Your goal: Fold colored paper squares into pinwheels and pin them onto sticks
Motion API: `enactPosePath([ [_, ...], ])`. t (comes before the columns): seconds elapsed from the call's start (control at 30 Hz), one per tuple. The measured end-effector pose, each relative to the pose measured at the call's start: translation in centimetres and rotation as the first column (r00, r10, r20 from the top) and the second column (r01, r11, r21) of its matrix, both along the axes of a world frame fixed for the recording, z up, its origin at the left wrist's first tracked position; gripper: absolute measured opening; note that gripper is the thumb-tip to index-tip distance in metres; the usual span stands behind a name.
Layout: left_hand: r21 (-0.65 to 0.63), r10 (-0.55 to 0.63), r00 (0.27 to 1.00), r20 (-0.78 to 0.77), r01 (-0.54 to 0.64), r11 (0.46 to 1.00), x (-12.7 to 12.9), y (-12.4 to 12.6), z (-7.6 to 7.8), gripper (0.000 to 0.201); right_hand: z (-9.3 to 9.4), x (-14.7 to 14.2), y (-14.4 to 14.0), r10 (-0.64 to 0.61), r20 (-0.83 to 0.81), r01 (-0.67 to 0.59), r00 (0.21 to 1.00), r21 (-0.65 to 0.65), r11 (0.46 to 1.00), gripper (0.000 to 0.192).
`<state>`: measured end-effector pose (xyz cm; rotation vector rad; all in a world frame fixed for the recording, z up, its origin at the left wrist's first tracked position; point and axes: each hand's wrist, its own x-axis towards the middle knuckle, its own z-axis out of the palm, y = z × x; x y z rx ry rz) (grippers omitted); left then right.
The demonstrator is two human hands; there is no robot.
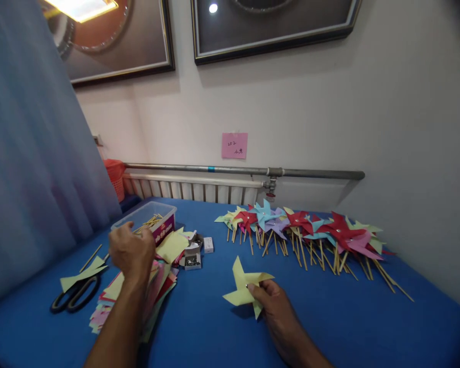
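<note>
Two hands busy here: the right hand (276, 301) pinches a folded yellow paper pinwheel (245, 289) flat over the blue bench (368, 327), near its front edge. The left hand (132, 250), loosely curled and holding nothing visible, reaches toward the clear plastic box (147, 217) of wooden sticks (151, 221) toward the back-left corner, so it's nearer.

yellow pinwheel (245, 289), blue table (214, 327), black scissors (74, 295), pink note (234, 145)
</note>
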<state>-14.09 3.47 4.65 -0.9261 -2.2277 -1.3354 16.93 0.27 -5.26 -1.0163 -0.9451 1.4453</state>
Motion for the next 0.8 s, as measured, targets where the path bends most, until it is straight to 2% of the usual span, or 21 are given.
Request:
enactPosePath([
  [0.07,-0.13,0.08,0.992,0.095,-0.067,0.989,-1.9,0.0,-0.1,0.056,0.3,0.0,-0.2,-0.015,-0.002,0.015,1.0,-0.015,1.0,0.041],
  [0.13,-0.219,0.083,0.98,0.182,-0.042,0.975,-2.9,0.0,-0.5,0.059,0.7,0.0,-0.3,-0.018,-0.007,0.018,1.0,-0.021,1.0,0.041],
  [0.27,-0.252,0.027,0.983,0.181,0.02,0.968,-3.4,0.2,-1.2,0.041,0.9,0.0,-0.4,-0.005,-0.019,0.005,1.0,-0.023,1.0,0.042],
  [0.33,-0.198,0.007,0.991,0.131,0.019,0.98,-3.3,0.3,-1.4,0.034,0.8,0.0,-0.2,-0.009,-0.019,0.008,1.0,-0.02,1.0,0.043],
  [0.43,-0.034,-0.007,0.999,-0.032,0.006,0.999,-2.8,0.1,-1.2,0.033,0.3,0.0,0.0,-0.026,-0.016,0.026,1.0,-0.027,0.999,0.048],
  [0.53,0.115,-0.034,0.983,-0.181,0.056,0.992,-1.4,-0.4,-0.6,0.035,0.0,0.0,0.1,-0.041,-0.012,0.04,0.999,-0.031,0.999,0.047],
  [0.6,0.176,-0.109,0.978,-0.176,0.14,0.974,0.1,-0.6,-0.3,0.032,0.0,0.1,0.2,-0.068,-0.004,0.068,0.998,-0.028,0.997,0.045],
  [0.63,0.208,-0.157,0.98,-0.124,0.18,0.961,0.9,-0.7,-0.3,0.03,0.1,0.3,0.3,-0.093,0.0,0.093,0.996,-0.028,0.995,0.045],
  [0.67,0.21,-0.24,0.969,-0.06,0.248,0.946,1.9,-0.7,-0.3,0.028,0.1,0.4,0.4,-0.124,0.004,0.124,0.992,-0.028,0.992,0.044],
  [0.7,0.161,-0.383,0.924,-0.017,0.38,0.911,2.8,-0.8,-0.4,0.026,0.2,0.6,0.5,-0.154,0.008,0.155,0.988,-0.027,0.988,0.044],
  [0.73,0.067,-0.539,0.842,-0.01,0.538,0.84,3.8,-0.9,-0.5,0.023,0.4,0.8,0.6,-0.18,0.009,0.181,0.984,-0.024,0.983,0.043],
  [0.8,-0.146,-0.743,0.668,-0.033,0.732,0.665,5.6,-1.1,-0.9,0.021,0.6,1.2,0.9,-0.209,0.003,0.209,0.978,-0.012,0.978,0.039],
])
